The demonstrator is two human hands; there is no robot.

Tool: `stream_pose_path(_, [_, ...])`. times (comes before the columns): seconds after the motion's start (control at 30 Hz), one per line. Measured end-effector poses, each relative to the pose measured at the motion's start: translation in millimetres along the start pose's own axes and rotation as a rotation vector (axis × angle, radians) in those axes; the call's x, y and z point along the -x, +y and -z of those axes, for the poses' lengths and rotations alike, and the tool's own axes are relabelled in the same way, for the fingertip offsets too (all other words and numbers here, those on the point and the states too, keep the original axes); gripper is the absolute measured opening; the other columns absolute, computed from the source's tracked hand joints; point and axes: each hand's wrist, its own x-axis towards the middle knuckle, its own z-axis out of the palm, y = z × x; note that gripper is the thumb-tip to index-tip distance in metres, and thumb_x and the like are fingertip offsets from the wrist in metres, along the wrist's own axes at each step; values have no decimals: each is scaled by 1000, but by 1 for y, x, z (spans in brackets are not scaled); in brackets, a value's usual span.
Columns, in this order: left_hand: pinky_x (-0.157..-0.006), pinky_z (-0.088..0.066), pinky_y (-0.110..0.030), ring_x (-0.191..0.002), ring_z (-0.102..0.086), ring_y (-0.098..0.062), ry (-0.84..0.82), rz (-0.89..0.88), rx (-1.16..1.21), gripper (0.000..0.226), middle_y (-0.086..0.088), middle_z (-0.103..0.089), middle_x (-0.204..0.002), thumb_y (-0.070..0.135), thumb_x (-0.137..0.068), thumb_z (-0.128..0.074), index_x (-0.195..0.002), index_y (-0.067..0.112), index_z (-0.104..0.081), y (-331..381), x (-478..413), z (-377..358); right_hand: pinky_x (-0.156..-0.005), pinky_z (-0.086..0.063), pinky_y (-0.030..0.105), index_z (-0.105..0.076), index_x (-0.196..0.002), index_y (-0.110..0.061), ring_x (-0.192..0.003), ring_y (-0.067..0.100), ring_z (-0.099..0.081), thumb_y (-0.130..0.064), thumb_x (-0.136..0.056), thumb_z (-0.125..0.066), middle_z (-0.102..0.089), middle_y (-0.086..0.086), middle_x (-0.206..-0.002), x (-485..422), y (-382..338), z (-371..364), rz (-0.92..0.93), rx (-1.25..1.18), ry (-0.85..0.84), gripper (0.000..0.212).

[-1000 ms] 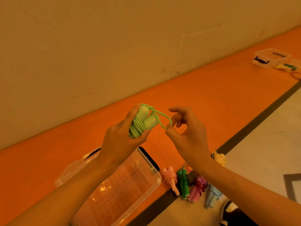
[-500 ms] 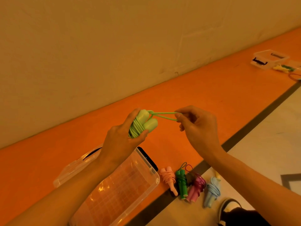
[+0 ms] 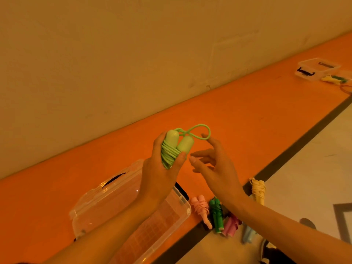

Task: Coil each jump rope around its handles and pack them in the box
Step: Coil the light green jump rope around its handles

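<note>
Though taut before — loop (image 3: 200,125) slack now, right hand (image 3: 215,168) spread, left hand (image 3: 158,174) round rope (image 3: 168,152)

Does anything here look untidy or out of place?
One thing: the green rope in the left hand is wound round its handles, but a loop sticks out loose at the top, by the right hand, not tucked in. Nothing else stands out.

six jump ropes close by: light green rope (image 3: 170,152), pink rope (image 3: 200,206), dark green rope (image 3: 217,219), magenta rope (image 3: 231,224), blue rope (image 3: 247,233), yellow rope (image 3: 258,189). two boxes: near box (image 3: 91,205) at 7 o'clock, far box (image 3: 316,71) at 2 o'clock.
</note>
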Motion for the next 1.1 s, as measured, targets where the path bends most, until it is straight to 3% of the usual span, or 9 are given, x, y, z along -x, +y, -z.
stream_pose_path(0.1, [-54,-54,-27,-73,-68,-7,-69,1,97,48,17,-67,-97,48,-96,-52,-142,43,-37,4,14,-11,-83,-56,22,-35,-142,-46,-97,2,-69,-37,-94,-55,-73,-11,-109,9,-2,-2,46,-34,-76,53])
stream_pose_path(0.27, [-57,-54,-27,-73,-66,-14,-141,50,255,46,6,-67,-111,36,-106,-41,-148,49,-28,9,31,-36,-77,-57,26,-36,-141,-36,-98,7,-69,-21,-97,-60,-71,-6,-110,21,6,5,9,-75,73,52])
stream_pose_path(0.33, [-67,-58,-30,-92,-67,-13,-146,78,298,47,0,-57,-133,43,-103,-40,-147,53,-26,10,35,-52,-72,-56,23,-38,-136,-32,-96,4,-68,-19,-96,-62,-70,-7,-109,30,6,11,-5,-82,149,49])
stream_pose_path(0.4, [-86,-59,-40,-121,-58,-16,-163,93,311,55,7,-42,-150,55,-96,-41,-148,55,-23,12,41,-69,-72,-56,20,-40,-134,-30,-97,3,-68,-17,-95,-64,-69,-8,-112,40,7,20,-22,-121,177,48])
stream_pose_path(0.5, [-102,-51,-43,-134,-47,-10,-214,137,351,65,12,-35,-154,58,-90,-41,-151,51,-21,16,49,-92,-78,-57,24,-40,-139,-29,-102,5,-68,-25,-88,-69,-68,-7,-117,52,16,36,-60,-129,196,59])
stream_pose_path(0.67, [-115,-37,-45,-141,-36,-3,-337,166,315,67,14,-31,-158,55,-93,-39,-156,40,-21,18,61,-129,-82,-57,24,-40,-143,-32,-106,1,-66,-23,-91,-68,-67,-12,-121,68,41,78,-130,-43,213,60])
stream_pose_path(0.87, [-114,-40,-40,-140,-35,3,-472,165,303,59,17,-29,-158,40,-101,-39,-155,41,-19,6,74,-172,-75,-56,20,-43,-142,-28,-95,2,-69,-20,-88,-73,-68,-11,-111,81,82,118,-240,-29,210,63])
stream_pose_path(0.97, [-108,-46,-41,-137,-43,-4,-563,175,326,56,12,-33,-157,39,-101,-38,-153,47,-19,-8,80,-194,-74,-58,23,-42,-142,-30,-91,0,-69,-24,-85,-77,-66,-14,-109,86,110,128,-307,0,236,67])
stream_pose_path(1.1, [-115,-37,-42,-142,-37,-9,-639,159,212,55,11,-30,-160,41,-99,-38,-147,54,-13,-21,79,-222,-70,-59,26,-47,-134,-34,-87,4,-69,-31,-80,-81,-65,-9,-106,79,142,151,-389,39,263,64])
